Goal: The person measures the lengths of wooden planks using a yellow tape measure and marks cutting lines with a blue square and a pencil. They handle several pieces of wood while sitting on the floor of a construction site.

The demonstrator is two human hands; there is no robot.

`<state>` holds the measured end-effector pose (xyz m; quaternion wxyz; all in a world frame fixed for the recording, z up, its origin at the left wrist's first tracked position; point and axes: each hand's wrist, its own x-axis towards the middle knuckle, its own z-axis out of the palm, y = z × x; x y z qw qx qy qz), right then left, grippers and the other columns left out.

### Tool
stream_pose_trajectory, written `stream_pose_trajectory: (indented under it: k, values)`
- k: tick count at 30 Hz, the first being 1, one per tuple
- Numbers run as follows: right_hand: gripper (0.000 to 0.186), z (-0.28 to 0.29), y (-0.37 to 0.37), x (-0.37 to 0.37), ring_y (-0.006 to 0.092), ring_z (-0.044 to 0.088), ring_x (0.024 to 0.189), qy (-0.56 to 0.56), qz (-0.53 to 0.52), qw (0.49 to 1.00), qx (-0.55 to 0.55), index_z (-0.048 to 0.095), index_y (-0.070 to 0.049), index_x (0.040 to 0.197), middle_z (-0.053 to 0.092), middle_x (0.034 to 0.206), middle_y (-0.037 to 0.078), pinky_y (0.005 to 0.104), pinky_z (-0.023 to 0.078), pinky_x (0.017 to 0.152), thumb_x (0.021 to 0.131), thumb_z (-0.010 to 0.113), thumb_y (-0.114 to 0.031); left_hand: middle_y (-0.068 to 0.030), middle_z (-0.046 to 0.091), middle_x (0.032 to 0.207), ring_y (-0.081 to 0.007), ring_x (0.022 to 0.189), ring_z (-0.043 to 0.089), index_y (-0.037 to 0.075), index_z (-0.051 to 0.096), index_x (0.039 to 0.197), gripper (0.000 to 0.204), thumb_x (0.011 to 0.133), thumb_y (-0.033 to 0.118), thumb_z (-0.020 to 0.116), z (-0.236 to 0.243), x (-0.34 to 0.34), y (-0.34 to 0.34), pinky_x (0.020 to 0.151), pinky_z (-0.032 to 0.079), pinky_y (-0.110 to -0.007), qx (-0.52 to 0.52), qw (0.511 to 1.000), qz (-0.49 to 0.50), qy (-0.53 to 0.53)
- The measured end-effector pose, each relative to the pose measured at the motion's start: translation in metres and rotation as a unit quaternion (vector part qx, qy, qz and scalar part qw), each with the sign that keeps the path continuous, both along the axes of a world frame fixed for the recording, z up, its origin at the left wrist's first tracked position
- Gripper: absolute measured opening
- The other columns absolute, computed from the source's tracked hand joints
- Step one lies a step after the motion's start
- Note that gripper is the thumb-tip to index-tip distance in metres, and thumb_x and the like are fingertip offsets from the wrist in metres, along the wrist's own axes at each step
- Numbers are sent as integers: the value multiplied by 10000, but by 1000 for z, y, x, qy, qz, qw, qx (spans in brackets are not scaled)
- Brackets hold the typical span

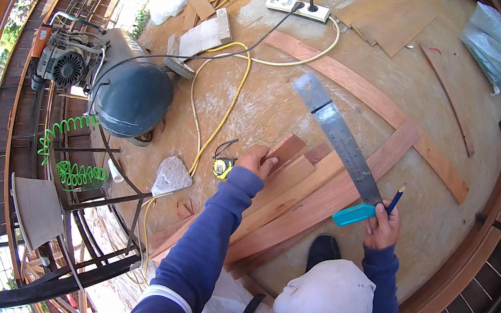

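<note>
My left hand (pixel 256 161) is closed round the far end of a short reddish wooden board (pixel 286 151), its thumb and fingertips on the edge. This board lies beside several longer boards (pixel 285 206) fanned out in front of me. My right hand (pixel 382 227) grips a try square at its teal handle (pixel 354 215); the long metal blade (pixel 347 143) points away to the far left, above the boards. A dark blue pencil (pixel 396 199) is also held upright between the right fingers. A yellow and black tape measure (pixel 222 167) rests on the floor left of my left hand.
An air compressor (pixel 130 98) stands at left, near a green coiled hose (pixel 78 174) and a stone (pixel 173 176). Cables run to a white power strip (pixel 297 8). A long plank (pixel 361 95) crosses beyond the square. Plastic bags (pixel 499 47) lie far right.
</note>
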<state>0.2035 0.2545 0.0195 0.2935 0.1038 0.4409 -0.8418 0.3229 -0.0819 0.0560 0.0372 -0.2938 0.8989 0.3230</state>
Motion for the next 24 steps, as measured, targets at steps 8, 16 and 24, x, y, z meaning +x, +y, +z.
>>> stream_pose_trajectory:
  k: [8, 16, 24]
  values:
    - [110, 52, -66, 4, 37, 419, 499, 55, 74, 995, -44, 540, -57, 1020, 534, 709, -5, 210, 318, 422, 951, 609, -108, -163, 658, 801, -265, 705, 645, 13, 612, 1081, 256, 872, 155, 653, 115, -31, 53, 647, 496, -344, 122, 986, -31, 111]
    - [86, 88, -72, 16, 30, 365, 472, 112, 5, 994, -4, 487, -63, 976, 452, 625, -28, 200, 297, 406, 954, 560, -104, -161, 633, 742, -261, 619, 619, 27, 633, 1075, 266, 839, 138, 684, 128, -55, 96, 570, 486, -359, 200, 962, -63, 178]
    - [124, 88, -56, 15, 31, 360, 471, 126, -10, 992, 17, 458, -79, 959, 439, 624, -24, 199, 300, 405, 956, 563, -145, -153, 660, 700, -280, 610, 662, 13, 667, 996, 225, 866, 192, 710, 134, -66, 113, 572, 508, -339, 230, 966, -37, 114]
